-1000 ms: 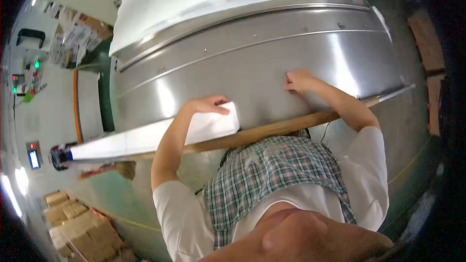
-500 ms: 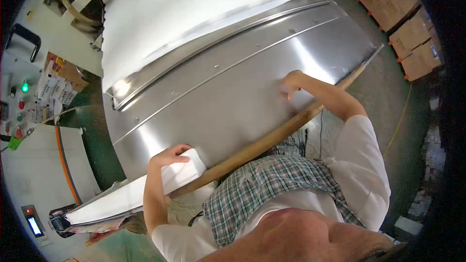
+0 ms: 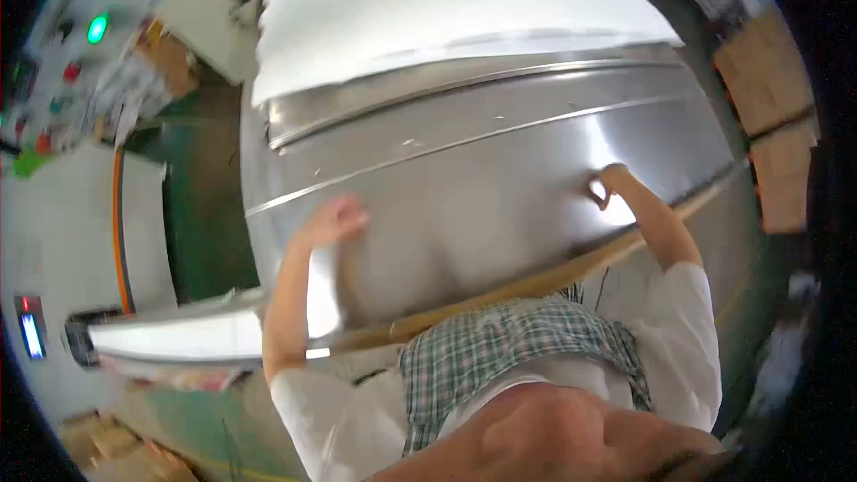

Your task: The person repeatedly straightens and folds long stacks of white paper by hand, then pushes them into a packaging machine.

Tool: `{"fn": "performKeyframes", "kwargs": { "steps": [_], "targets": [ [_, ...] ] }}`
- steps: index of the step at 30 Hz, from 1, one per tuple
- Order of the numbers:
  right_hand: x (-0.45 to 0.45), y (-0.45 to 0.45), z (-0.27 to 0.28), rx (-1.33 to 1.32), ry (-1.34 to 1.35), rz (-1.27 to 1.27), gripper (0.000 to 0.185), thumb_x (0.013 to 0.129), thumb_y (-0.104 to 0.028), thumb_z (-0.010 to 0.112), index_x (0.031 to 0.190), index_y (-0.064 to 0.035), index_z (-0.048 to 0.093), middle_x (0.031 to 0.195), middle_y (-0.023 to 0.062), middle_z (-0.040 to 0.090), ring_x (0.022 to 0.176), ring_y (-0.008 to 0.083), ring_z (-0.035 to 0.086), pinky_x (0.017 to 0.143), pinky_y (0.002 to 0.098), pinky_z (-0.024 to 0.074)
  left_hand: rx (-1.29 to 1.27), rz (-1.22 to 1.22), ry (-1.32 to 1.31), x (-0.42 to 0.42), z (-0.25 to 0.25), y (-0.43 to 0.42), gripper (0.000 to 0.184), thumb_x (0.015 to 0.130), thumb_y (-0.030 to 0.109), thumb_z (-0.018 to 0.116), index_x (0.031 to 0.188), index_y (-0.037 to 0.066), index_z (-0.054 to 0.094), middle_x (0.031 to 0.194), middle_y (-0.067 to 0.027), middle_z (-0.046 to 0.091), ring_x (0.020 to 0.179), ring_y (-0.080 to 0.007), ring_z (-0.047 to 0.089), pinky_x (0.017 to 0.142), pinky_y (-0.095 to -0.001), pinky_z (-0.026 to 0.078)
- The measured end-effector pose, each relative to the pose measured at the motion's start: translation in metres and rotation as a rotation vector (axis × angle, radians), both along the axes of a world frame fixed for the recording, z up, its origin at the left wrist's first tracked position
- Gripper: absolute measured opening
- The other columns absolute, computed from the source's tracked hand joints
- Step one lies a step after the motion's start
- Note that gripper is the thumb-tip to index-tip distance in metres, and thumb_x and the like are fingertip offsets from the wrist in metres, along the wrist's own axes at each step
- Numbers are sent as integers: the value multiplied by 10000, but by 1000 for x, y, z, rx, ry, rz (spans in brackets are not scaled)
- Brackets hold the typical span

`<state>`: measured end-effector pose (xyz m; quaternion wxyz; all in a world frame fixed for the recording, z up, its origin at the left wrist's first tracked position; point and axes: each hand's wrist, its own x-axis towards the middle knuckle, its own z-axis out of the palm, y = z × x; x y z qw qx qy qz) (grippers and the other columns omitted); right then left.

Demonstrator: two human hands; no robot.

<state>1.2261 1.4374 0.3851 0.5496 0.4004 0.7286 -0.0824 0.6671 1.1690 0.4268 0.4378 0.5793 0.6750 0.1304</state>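
Observation:
My left hand (image 3: 335, 220) is over the left part of a brushed steel table (image 3: 473, 223). Motion smears its fingers, and no object can be made out in them. On the right side of the same metal surface, my right hand (image 3: 611, 182) has loosely bent fingers, with a gap between thumb and finger and nothing seen in it. A long white strip of stacked paper-like material (image 3: 187, 336) lies in a narrow channel to the left of my left forearm. Beyond the steel, a wide white sheet (image 3: 455, 9) covers the far part of the machine.
A wooden edge (image 3: 500, 290) runs along the table's near side, against my checked apron (image 3: 509, 339). A raised metal bar (image 3: 473, 85) crosses the far side. To the left are a control panel with a green light (image 3: 97, 29) and a white cabinet (image 3: 62, 232). Cardboard boxes (image 3: 768, 80) stand at right.
My left hand has left the white block at the channel's end and moved up over the steel. That block is no longer visible there. The view has turned; my right hand stays over the right side.

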Motion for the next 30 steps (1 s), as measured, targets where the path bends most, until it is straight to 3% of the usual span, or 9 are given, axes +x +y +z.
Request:
{"fn": "performKeyframes", "kwargs": {
  "steps": [1,2,4,5,8,11,16,19,30],
  "targets": [
    [7,2,-7,52,-3,41,807,340,-555,796,1024,-207,546,818,60,622,831,235,591,676,366,489,195,38,-44,-22,-35,14,471,772,372,618,1089,35,532,942,-93,627,881,-198,588,783,-319,458],
    [14,5,-15,104,-8,81,697,346,-579,784,875,-162,605,722,45,624,749,228,601,654,357,490,204,255,-125,-13,-5,26,365,789,322,613,995,28,554,859,-54,619,815,-162,579,726,-299,458],
    [27,5,-19,187,94,131,523,368,-578,781,598,-124,659,640,33,630,675,226,610,645,347,489,322,497,-472,-38,-18,51,224,809,240,593,873,26,574,754,-24,577,671,-110,522,624,-245,432],
    [39,13,-32,159,70,145,518,377,-558,789,593,-107,654,646,34,631,687,223,611,661,350,486,374,613,-607,-51,-26,65,181,813,205,585,856,29,580,731,-18,564,631,-97,500,594,-230,420],
    [36,9,-27,179,53,142,748,338,-504,814,919,-70,629,819,105,644,779,271,610,734,362,482,501,809,-612,-92,-44,95,135,815,154,561,854,26,572,713,-23,564,593,-105,502,558,-220,418],
    [44,7,-23,181,165,164,710,315,-566,791,756,-29,645,828,146,628,785,299,603,727,377,481,652,1000,-716,-120,-48,117,132,807,120,545,874,8,565,708,-42,564,592,-118,522,550,-221,431],
    [39,2,-14,156,107,112,625,317,-542,797,664,-48,637,629,87,617,670,255,607,652,364,486,624,1158,-1040,-145,-48,157,163,781,77,574,877,-52,553,781,-108,578,681,-183,578,640,-281,507],
    [36,-2,-9,192,133,96,579,320,-529,800,623,-66,632,557,65,596,638,238,606,642,354,488,596,1001,-1106,-150,-52,176,170,773,72,592,871,-60,545,812,-116,582,725,-204,588,676,-300,522],
    [30,-5,-7,221,87,104,623,324,-538,803,635,-26,631,702,120,629,716,275,611,676,369,490,590,1085,-1095,-147,-53,175,97,773,40,590,805,-30,530,778,-114,576,715,-208,588,694,-312,523]
  ]
}}
